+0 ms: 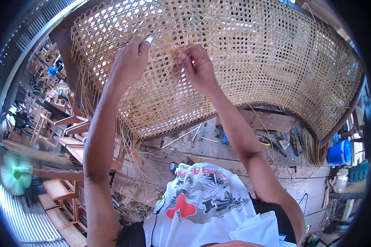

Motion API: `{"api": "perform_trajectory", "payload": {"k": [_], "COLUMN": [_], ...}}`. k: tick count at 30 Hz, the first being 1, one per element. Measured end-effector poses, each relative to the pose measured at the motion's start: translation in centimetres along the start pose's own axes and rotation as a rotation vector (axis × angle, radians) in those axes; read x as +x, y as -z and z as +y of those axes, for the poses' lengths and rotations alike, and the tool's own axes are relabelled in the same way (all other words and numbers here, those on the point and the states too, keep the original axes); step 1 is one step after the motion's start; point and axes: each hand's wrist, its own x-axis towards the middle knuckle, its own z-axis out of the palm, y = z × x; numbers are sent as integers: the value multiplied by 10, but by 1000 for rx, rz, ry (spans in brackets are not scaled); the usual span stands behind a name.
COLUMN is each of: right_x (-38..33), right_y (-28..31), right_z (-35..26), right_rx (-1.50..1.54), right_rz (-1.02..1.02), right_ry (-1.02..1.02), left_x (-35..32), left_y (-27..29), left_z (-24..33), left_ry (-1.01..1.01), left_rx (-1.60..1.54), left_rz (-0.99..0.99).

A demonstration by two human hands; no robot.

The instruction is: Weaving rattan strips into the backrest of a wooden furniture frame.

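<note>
A large woven cane panel [268, 53] in a dark wooden frame [276, 113] fills the upper view. My left hand [130, 61] is closed around a small metal tool [150, 38] whose tip pokes into the weave. My right hand [198, 66] pinches a thin cane strand [181, 50] against the open mesh, just right of the tool. Both forearms reach up from the lower edge. Loose cane ends [86, 99] hang from the panel's left side.
Hand tools [282, 144] and cane strips [181, 138] lie on the wooden workbench [243, 164] under the panel. A blue container [340, 152] stands at the right. Wooden frames [66, 140] are stacked at the left, with a green fan [15, 175] beside them.
</note>
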Motion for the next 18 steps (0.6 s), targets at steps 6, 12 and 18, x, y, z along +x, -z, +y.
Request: {"api": "perform_trajectory", "payload": {"k": [6,12,18], "right_x": [30,13,-20], "right_y": [61,197,218], "right_z": [-49,-21,-20], "right_rx": [609,1160,1045], "right_rz": [303,476,296], "right_ry": [-400,-434,-603], "left_x": [-28,-39,-50], "left_y": [-6,-41,-94], "left_z": [28,35,64], "left_ry": [146,-149,-462], "left_rx": [-136,79,-90], "left_rz": [-118,-132,2]}}
